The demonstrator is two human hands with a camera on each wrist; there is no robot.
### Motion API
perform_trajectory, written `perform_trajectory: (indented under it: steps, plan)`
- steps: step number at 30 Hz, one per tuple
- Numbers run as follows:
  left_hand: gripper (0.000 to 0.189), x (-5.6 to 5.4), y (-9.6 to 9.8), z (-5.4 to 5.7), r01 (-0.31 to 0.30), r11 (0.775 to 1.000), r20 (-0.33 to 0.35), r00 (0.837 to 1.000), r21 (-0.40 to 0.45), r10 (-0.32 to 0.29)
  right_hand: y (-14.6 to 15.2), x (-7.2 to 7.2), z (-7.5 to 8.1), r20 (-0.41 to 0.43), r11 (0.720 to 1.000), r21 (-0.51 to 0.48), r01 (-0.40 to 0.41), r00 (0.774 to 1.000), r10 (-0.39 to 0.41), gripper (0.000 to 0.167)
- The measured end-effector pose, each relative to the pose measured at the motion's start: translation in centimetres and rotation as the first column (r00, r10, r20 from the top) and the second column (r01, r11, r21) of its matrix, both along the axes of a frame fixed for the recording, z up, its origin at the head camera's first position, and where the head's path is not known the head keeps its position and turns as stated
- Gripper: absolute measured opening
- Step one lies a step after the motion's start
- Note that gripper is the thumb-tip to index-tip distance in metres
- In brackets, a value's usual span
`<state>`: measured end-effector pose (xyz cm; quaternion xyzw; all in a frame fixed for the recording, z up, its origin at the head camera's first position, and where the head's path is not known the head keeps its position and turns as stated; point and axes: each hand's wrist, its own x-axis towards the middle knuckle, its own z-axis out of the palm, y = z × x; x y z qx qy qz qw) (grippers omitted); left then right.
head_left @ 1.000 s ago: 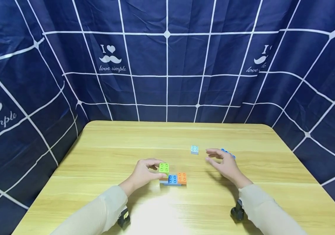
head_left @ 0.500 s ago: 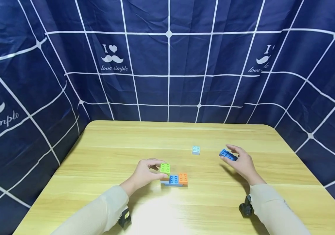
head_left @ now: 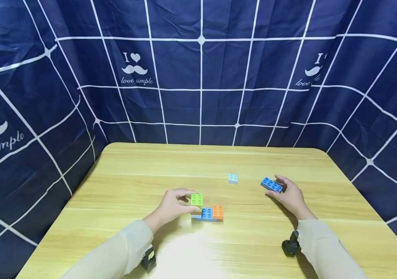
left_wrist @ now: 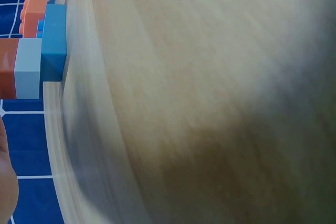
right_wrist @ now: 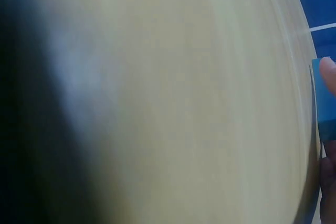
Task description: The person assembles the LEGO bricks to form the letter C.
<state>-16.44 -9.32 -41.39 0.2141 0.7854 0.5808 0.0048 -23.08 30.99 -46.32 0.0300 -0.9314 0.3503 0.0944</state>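
Note:
My left hand [head_left: 171, 206] pinches a lime-green brick [head_left: 196, 200] between thumb and fingers, at the top of the left end of a small toy-brick build. Below the green one sit an orange brick [left_wrist: 7, 66] and a pale blue brick [left_wrist: 27, 68]. These stand on a long blue base brick [left_wrist: 53, 43]. Along the base, a short blue brick [head_left: 207, 212] and another orange brick [head_left: 217, 212] follow to the right. Farther right, my right hand [head_left: 290, 195] grips a long blue brick [head_left: 272, 185] by its right end, studs up; its thumb [right_wrist: 328, 74] lies against the brick's side.
A small light-blue brick [head_left: 232, 178] lies on the wooden table [head_left: 142, 166] behind the build, left of the right hand. A dark blue curtain [head_left: 219, 104] with white lines surrounds the back and sides. Each wrist wears a black camera [head_left: 290, 244].
My right hand has moved right and taken hold of the long blue brick, which has turned slightly and come a little nearer. My left hand has stayed on the green brick.

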Motion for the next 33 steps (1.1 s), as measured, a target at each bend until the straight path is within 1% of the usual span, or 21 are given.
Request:
perform_trajectory:
  steps: [5, 8, 11, 14, 17, 21, 22, 24, 28, 33]
  plan:
    - [0.033, 0.0, 0.1, 0.0, -0.006, 1.000, 0.011, 1.000, -0.002, 0.006, 0.0, 0.0, -0.3, 0.024, 0.997, 0.074, 0.021, 0.999, -0.022, 0.073]
    - [0.033, 0.0, 0.2, 0.0, -0.001, 1.000, 0.008, 1.000, -0.001, 0.001, 0.0, 0.0, -0.4, 0.021, 0.994, 0.103, 0.025, 0.999, -0.027, 0.067]
    - [0.033, 0.0, 0.2, -0.1, 0.003, 1.000, 0.002, 1.000, 0.002, -0.003, -0.1, 0.1, -0.4, 0.006, 0.994, 0.111, 0.022, 1.000, -0.022, 0.062]
    - [0.032, -0.1, 0.2, -0.2, 0.002, 1.000, 0.003, 1.000, -0.002, -0.002, -0.2, 0.1, -0.3, -0.001, 0.994, 0.108, 0.019, 1.000, -0.019, 0.062]
    - [0.034, -0.7, 0.2, -1.3, 0.001, 1.000, 0.007, 1.000, -0.003, -0.001, -0.8, 0.3, 0.1, 0.020, 0.998, 0.057, 0.009, 1.000, -0.010, 0.062]
    - [0.035, -1.7, -0.1, -3.1, -0.004, 1.000, 0.006, 1.000, 0.003, 0.004, -2.1, 0.4, 0.8, 0.009, 1.000, 0.003, -0.014, 1.000, 0.014, 0.060]
    - [0.035, -1.8, -0.1, -3.4, -0.005, 1.000, 0.006, 1.000, 0.006, 0.005, -2.5, 0.4, 1.0, 0.001, 1.000, -0.003, -0.023, 1.000, 0.023, 0.059]
    - [0.036, -1.9, -0.2, -3.5, -0.002, 1.000, 0.002, 1.000, 0.007, 0.002, -3.2, 0.4, 1.3, -0.017, 0.999, -0.006, -0.040, 0.999, 0.040, 0.059]
    - [0.036, -1.9, -0.3, -3.4, 0.002, 1.000, -0.013, 1.000, 0.003, -0.002, -5.1, 0.6, 1.9, -0.027, 0.994, -0.053, -0.100, 0.995, 0.098, 0.054]
    - [0.035, -1.9, -0.4, -3.3, 0.001, 1.000, -0.021, 1.000, -0.002, -0.001, -7.9, 1.3, 2.9, -0.061, 0.972, -0.131, -0.194, 0.980, 0.187, 0.045]
